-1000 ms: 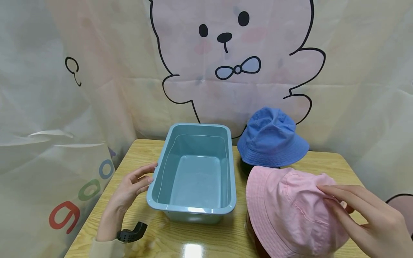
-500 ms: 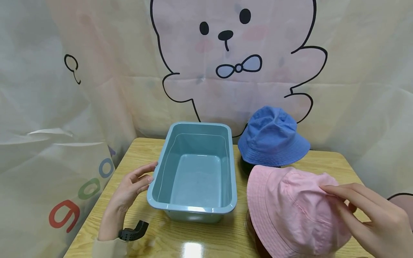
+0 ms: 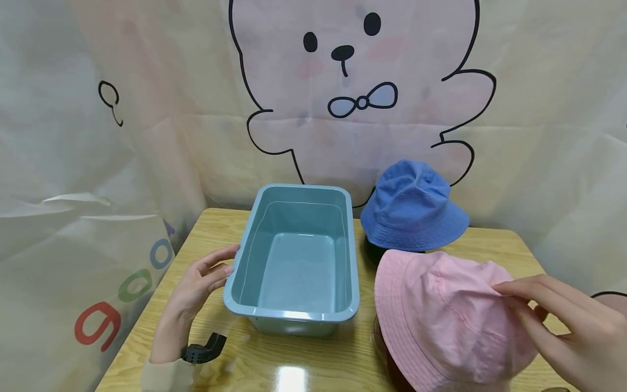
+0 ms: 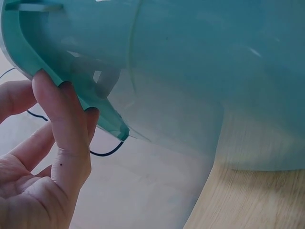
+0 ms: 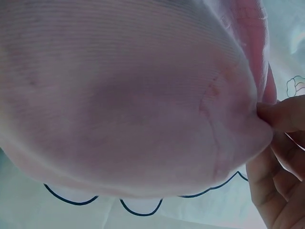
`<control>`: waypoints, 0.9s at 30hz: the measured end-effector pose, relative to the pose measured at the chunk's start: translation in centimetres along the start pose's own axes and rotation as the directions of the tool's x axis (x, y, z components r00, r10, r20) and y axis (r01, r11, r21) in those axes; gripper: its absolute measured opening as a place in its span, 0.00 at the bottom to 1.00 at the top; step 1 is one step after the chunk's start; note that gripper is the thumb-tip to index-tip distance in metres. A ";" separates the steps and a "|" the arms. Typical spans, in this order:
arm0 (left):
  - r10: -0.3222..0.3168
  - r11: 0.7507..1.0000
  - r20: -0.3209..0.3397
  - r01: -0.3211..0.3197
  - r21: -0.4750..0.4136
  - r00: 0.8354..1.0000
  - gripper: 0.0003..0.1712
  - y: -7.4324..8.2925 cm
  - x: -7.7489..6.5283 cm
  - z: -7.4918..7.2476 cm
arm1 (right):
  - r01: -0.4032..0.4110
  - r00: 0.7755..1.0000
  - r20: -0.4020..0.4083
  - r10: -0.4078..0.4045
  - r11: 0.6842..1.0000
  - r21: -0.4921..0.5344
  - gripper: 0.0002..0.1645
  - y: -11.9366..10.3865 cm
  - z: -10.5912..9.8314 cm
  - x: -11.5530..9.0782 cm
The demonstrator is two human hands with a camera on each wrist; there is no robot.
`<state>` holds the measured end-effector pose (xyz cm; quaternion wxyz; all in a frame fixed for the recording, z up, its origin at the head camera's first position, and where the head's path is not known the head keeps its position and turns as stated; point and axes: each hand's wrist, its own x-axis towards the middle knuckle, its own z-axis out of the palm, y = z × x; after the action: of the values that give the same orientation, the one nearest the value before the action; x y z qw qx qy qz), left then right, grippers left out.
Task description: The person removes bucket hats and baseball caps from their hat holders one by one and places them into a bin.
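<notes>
A pink bucket hat (image 3: 450,310) sits over a brown rounded support (image 3: 392,375) on the near right, its brim facing left. My right hand (image 3: 570,321) pinches a fold of fabric at the crown between thumb and fingers; the right wrist view shows the pinched tip (image 5: 262,136) close up. At the left side of a blue-green plastic basin (image 3: 352,272), my left hand (image 3: 198,283) rests its fingertips against the outside of the rim. From the left wrist, those fingers (image 4: 62,109) meet the rim from below, loosely bent. Nothing lies inside the basin.
Behind the pink hat, a blue bucket hat (image 3: 413,209) sits on a dark support (image 3: 373,253). All stand on a wood-grain table (image 3: 254,359). A cloth backdrop with a cartoon bear (image 3: 362,136) hangs directly behind. A black strap (image 3: 203,351) is on my left wrist.
My right hand has drawn slightly to the right, pulling the pink hat's crown a little that way. The left hand, basin and blue hat hold their places.
</notes>
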<state>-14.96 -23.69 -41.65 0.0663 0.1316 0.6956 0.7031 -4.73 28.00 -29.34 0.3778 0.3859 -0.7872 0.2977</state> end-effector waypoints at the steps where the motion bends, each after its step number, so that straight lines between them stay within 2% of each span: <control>1: -0.002 1.000 -0.001 0.002 -0.005 1.000 0.26 -0.1 0.1 0.1 | 0.005 1.000 0.001 -0.005 1.000 0.022 0.21 0.1 0.0 0.1; 7: -0.007 0.999 0.003 0.007 -0.034 1.000 0.26 -0.5 0.6 0.6 | -0.014 1.000 0.021 0.012 0.996 0.091 0.19 0.4 -0.7 0.4; 14: 0.009 0.999 -0.010 -0.009 -0.045 1.000 0.25 -0.6 0.6 0.6 | -0.068 0.996 0.063 0.067 0.998 0.009 0.21 0.3 -1.2 1.1; 21: 0.002 0.999 -0.019 -0.002 -0.038 1.000 0.26 -0.5 0.5 0.7 | -0.106 0.989 0.105 0.104 0.994 0.019 0.21 0.5 -1.5 1.7; 23: -0.002 0.999 -0.025 0.001 -0.037 1.000 0.26 -0.5 0.5 0.7 | -0.132 0.983 0.128 0.134 0.991 -0.025 0.24 0.5 -1.7 2.0; 24: -0.005 0.999 -0.028 0.004 -0.037 1.000 0.26 -0.4 0.5 0.7 | -0.141 0.979 0.140 0.145 0.989 -0.039 0.23 1.0 -1.9 1.7; 25: -0.008 0.999 -0.031 0.007 -0.038 0.999 0.26 -0.4 0.4 0.7 | -0.153 0.975 0.156 0.159 0.987 -0.049 0.18 1.9 -2.2 1.0; 27: -0.015 0.999 -0.038 0.013 -0.038 0.999 0.26 -0.4 0.4 0.7 | -0.166 0.973 0.176 0.151 0.983 0.077 0.11 3.4 -2.6 0.2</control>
<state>-15.18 -22.86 -42.02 0.0603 0.1118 0.6843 0.7181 -6.71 31.65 -28.38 0.2666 0.3626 -0.8304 0.3285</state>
